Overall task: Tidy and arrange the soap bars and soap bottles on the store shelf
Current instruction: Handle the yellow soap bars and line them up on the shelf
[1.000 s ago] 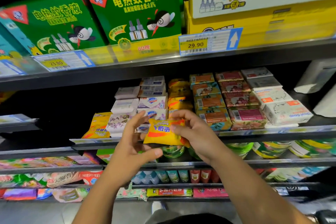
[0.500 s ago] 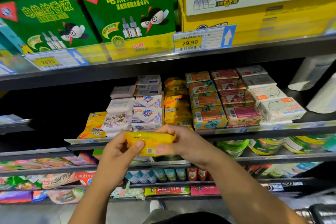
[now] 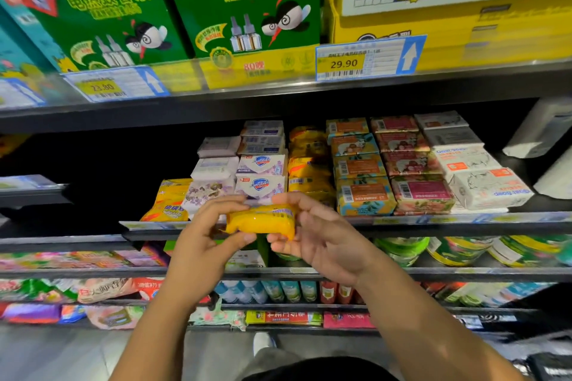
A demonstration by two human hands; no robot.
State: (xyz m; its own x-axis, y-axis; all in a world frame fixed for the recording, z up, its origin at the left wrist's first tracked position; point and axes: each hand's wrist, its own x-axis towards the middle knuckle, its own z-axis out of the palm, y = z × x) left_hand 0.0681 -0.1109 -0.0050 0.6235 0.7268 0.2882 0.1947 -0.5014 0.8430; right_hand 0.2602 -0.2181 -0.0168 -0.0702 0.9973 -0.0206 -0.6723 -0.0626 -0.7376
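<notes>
A yellow wrapped soap bar (image 3: 260, 219) is held in front of the soap shelf's front rail (image 3: 402, 221). My left hand (image 3: 204, 244) pinches its left end between thumb and fingers. My right hand (image 3: 318, 235) grips its right end, fingers curled over the top and thumb under it. Behind stand rows of soap bars: another yellow bar (image 3: 168, 201) leaning at the left, white and lilac bars (image 3: 260, 185), a yellow stack (image 3: 309, 164), orange-teal boxes (image 3: 360, 170), pink floral boxes (image 3: 411, 164) and white goat soap bars (image 3: 483, 182).
Green mosquito-liquid boxes (image 3: 241, 6) and yellow boxes (image 3: 448, 25) fill the shelf above, with price tags (image 3: 368, 59) on its edge. The soap shelf is dark and bare left of the bars. Lower shelves carry green tins (image 3: 464, 250), small bottles (image 3: 272, 291) and packets (image 3: 93, 288).
The yellow soap bar has been turned in both hands from its face toward me to its long edge. Hands and bar stay in front of the soap shelf's rail.
</notes>
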